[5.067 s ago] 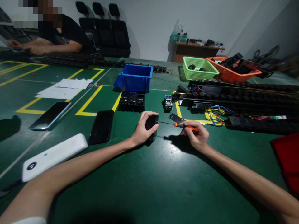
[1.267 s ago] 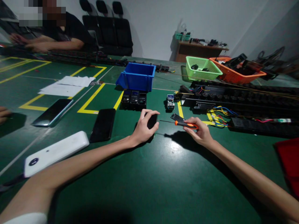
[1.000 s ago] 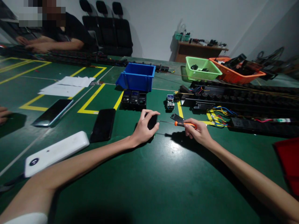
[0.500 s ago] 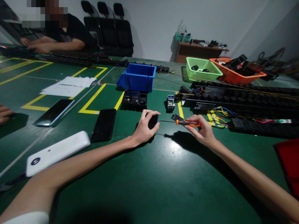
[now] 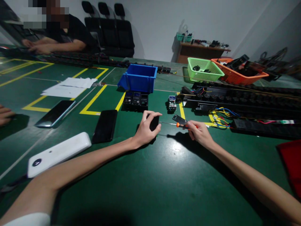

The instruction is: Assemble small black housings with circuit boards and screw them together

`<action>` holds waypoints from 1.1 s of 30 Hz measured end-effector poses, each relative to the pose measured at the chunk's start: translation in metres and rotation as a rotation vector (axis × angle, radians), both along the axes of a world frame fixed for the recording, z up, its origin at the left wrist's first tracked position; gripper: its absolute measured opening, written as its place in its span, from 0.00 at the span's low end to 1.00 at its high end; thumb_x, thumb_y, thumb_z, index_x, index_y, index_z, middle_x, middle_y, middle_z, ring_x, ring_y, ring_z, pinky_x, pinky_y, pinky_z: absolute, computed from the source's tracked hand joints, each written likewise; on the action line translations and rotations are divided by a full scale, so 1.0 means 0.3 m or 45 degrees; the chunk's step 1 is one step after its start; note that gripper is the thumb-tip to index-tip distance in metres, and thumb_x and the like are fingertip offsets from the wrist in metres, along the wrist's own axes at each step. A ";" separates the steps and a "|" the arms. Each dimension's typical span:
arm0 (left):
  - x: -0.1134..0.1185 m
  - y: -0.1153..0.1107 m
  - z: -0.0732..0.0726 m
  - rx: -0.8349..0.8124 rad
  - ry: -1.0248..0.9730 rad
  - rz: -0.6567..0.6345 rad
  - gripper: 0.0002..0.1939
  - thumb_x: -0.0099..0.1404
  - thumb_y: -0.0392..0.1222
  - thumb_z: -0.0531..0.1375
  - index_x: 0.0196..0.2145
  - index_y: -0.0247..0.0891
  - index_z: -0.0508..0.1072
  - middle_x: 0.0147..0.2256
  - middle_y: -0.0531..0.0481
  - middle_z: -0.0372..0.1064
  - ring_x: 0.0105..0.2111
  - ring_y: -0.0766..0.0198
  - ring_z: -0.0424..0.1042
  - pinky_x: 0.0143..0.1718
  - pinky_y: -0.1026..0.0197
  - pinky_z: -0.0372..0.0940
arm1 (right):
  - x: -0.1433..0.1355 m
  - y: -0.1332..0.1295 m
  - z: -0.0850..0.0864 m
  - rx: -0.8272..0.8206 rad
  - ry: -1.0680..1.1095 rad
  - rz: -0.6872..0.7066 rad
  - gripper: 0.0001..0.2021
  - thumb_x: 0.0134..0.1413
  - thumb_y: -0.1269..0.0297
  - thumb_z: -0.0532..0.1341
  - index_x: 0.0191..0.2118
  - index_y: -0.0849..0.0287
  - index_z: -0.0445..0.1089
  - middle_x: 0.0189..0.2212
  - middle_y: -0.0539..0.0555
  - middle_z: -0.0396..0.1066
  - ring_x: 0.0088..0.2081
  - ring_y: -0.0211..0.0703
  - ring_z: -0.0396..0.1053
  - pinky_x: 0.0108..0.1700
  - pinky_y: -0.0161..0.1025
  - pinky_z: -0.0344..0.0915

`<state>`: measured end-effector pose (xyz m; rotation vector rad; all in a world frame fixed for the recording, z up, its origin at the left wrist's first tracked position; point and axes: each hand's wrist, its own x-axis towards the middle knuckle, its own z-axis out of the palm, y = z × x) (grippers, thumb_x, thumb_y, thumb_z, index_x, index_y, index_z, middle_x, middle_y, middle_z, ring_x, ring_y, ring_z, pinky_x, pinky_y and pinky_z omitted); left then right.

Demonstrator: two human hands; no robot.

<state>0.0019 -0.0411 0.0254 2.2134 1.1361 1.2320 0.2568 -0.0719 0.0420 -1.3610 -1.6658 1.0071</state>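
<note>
My left hand (image 5: 146, 129) is closed around a small black box-shaped part (image 5: 154, 123), holding it on the green table. An orange and black screwdriver (image 5: 178, 125) lies level in my right hand (image 5: 199, 131), whose fingers wrap round its handle. Its thin shaft points left, with the tip at the right side of the black part; whether it sits in a screw I cannot tell. Just behind the handle is a flat black piece (image 5: 180, 119). Beyond my hands stand a small module with a circuit board (image 5: 172, 103) and a black unit of several sections (image 5: 135, 99).
A blue bin (image 5: 140, 78) stands behind the black unit. Long black wired assemblies (image 5: 225, 102) lie at right, before green (image 5: 204, 73) and orange baskets (image 5: 246, 77). Phones (image 5: 105, 126), a white device (image 5: 58, 153) and papers (image 5: 70, 87) lie left. A co-worker (image 5: 68, 37) sits across.
My right hand has changed its hold on the screwdriver, with the fingers now covering most of the handle. My left hand and the black part stay in place.
</note>
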 end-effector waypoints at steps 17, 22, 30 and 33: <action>0.002 0.008 -0.004 -0.009 -0.027 0.038 0.17 0.63 0.36 0.58 0.50 0.43 0.66 0.46 0.46 0.58 0.51 0.59 0.64 0.56 0.49 0.63 | 0.027 0.006 -0.048 0.289 0.163 -0.019 0.12 0.57 0.57 0.62 0.43 0.58 0.66 0.27 0.50 0.71 0.25 0.37 0.69 0.29 0.36 0.67; 0.003 0.006 -0.003 -0.001 -0.029 0.037 0.18 0.63 0.36 0.58 0.50 0.43 0.66 0.46 0.47 0.58 0.50 0.60 0.64 0.56 0.50 0.63 | 0.022 0.007 -0.052 0.234 0.145 -0.010 0.12 0.60 0.55 0.60 0.41 0.58 0.66 0.21 0.46 0.67 0.19 0.34 0.63 0.23 0.33 0.60; 0.002 0.012 -0.008 -0.014 -0.039 0.030 0.17 0.63 0.36 0.58 0.50 0.43 0.66 0.46 0.47 0.59 0.50 0.60 0.64 0.56 0.51 0.63 | 0.036 0.020 -0.057 0.240 -0.099 0.004 0.15 0.65 0.52 0.52 0.36 0.58 0.66 0.17 0.45 0.62 0.19 0.35 0.60 0.25 0.34 0.58; 0.002 0.018 -0.012 -0.035 -0.050 0.052 0.17 0.63 0.36 0.58 0.50 0.43 0.66 0.46 0.47 0.59 0.50 0.60 0.64 0.56 0.51 0.63 | 0.044 0.024 -0.059 0.434 -0.118 0.017 0.13 0.60 0.54 0.58 0.44 0.56 0.63 0.34 0.52 0.68 0.33 0.40 0.68 0.35 0.37 0.65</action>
